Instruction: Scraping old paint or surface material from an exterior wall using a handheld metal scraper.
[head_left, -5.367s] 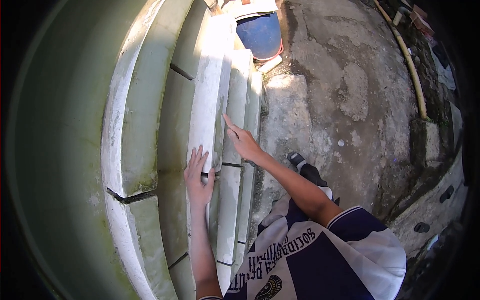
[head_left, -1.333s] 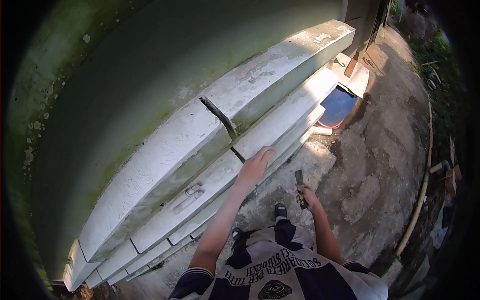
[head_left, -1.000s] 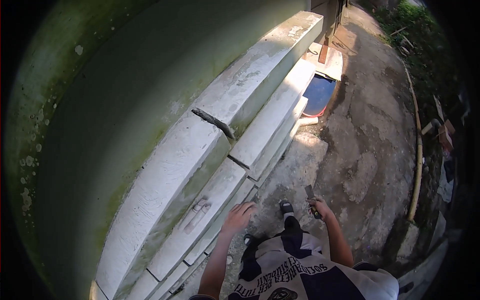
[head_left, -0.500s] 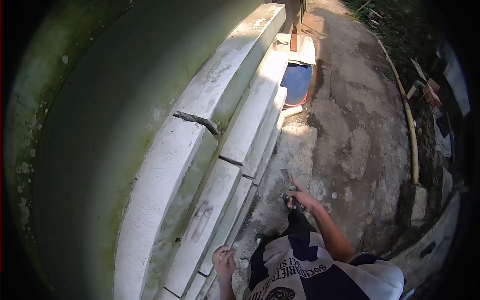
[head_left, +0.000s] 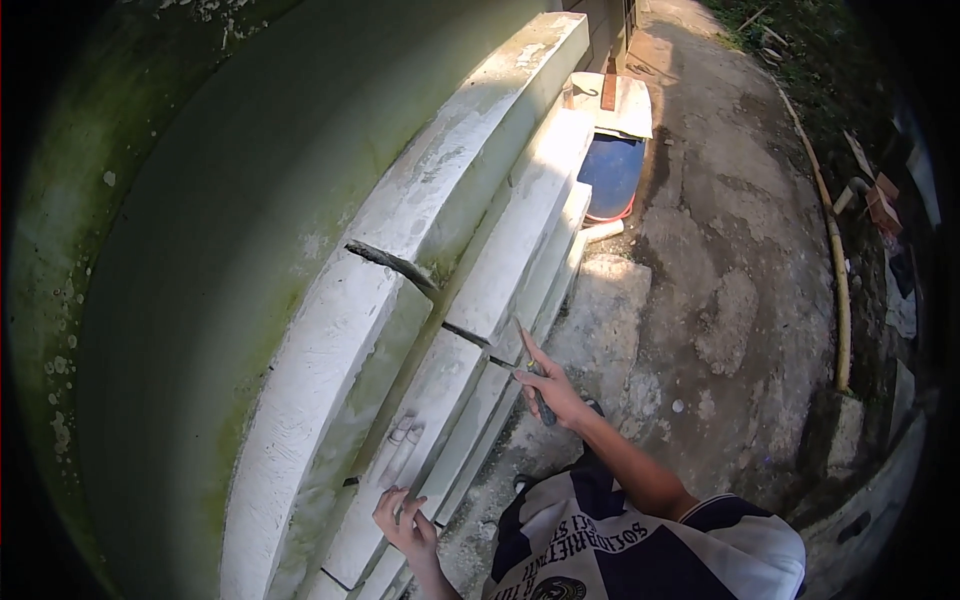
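The right hand (head_left: pixel 541 388) was wrapped around the dark handle of a slim hand tool (head_left: pixel 546 410), with the index finger stretched toward its far end; that grip probably served to steer the thin blade while the palm kept the handle steady. The tool lay at the right side of the stepped ledge (head_left: pixel 522 250), close to the dark gap (head_left: pixel 467 335) between two pale slabs, its tip pointing far. Whether the tip touched the slab could not be told.

The left hand (head_left: pixel 408 522) was near and to the left, its fingers loosely curled and partly spread, with nothing visible in them. It was at the near slab (head_left: pixel 445 372), just nearer than the grey smudges (head_left: pixel 400 446) there; contact was unclear. Staying beside the ledge probably kept it ready to brace and clear of the blade.

At the far end, a blue barrel (head_left: pixel 612 172) stood beside the ledge, under a pale board (head_left: pixel 628 108), likely laid there as a cover.
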